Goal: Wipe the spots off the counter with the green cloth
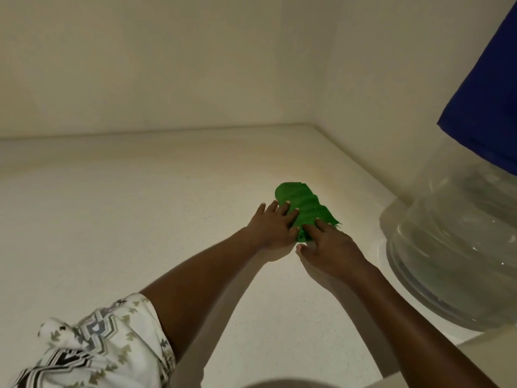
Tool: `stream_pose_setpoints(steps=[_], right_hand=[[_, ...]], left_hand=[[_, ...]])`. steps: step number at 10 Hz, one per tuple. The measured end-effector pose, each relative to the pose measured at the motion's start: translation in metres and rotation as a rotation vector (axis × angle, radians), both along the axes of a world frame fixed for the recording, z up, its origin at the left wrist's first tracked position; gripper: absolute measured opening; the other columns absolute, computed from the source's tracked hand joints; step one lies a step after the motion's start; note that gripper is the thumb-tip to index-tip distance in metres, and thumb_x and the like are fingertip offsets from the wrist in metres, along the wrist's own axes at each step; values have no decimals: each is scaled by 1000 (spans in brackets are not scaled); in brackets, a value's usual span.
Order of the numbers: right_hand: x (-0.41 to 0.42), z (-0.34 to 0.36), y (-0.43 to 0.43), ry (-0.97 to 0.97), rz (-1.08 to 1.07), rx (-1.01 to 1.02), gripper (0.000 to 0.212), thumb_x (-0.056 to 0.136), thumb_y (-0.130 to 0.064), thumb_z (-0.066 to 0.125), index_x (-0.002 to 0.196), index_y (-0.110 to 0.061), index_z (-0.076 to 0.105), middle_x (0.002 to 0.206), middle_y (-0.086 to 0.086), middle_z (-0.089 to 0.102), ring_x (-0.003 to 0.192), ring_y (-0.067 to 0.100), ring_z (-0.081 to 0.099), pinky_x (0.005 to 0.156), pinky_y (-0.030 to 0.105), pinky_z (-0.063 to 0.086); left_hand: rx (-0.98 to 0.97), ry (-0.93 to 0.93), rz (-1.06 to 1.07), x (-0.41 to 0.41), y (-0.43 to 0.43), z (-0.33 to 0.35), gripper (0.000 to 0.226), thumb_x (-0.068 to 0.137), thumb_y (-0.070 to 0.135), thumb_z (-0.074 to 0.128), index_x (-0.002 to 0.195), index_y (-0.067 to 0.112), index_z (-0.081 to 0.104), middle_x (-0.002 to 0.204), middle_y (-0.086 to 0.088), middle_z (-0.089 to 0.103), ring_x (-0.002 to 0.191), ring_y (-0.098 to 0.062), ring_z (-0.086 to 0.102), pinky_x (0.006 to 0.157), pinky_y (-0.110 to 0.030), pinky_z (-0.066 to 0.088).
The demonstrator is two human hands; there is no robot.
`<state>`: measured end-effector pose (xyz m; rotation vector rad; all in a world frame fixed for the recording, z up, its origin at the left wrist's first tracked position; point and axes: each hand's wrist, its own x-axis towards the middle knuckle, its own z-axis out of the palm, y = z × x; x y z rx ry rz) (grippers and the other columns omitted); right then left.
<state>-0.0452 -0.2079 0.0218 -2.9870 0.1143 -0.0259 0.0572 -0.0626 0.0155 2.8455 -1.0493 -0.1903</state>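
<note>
Here both hands, the left hand and right hand, press flat, fingers spread, on the green cloth bunched just beyond them on the surface; wiping seems underway, and the next stroke calls for steady downward pressure.

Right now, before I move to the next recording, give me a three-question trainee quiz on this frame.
1. True or false: both hands rest on the green cloth.
2. Which large object stands to the right of the cloth? A) clear water bottle B) metal pot C) cardboard box
3. Fill in: the cloth lies on the ____.

Key:
1. True: the left hand and the right hand both press it.
2. A, the water bottle.
3. Counter.
</note>
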Motion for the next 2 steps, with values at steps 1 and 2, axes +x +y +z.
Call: stream_pose_setpoints(steps=[1, 2], right_hand=[[-1, 6, 12, -2, 1, -26, 50, 91, -52, 56, 132, -23, 52, 131, 5, 56, 120, 29, 55, 98, 40, 48], [4, 15, 36, -15, -8, -91, 60, 91, -50, 57, 142, -21, 46, 146, 11, 49, 134, 34, 47, 109, 45, 41]], left_hand=[[-74, -31, 17, -8, 21, 2, 63, 105, 49, 30, 162, 22, 20, 171, -9, 17, 158, -31, 14, 125, -50, 15], [-117, -40, 83, -14, 52, 2, 64, 105, 50, 31, 162, 22, 20, 171, -7, 16, 158, -29, 13, 125, -48, 14]])
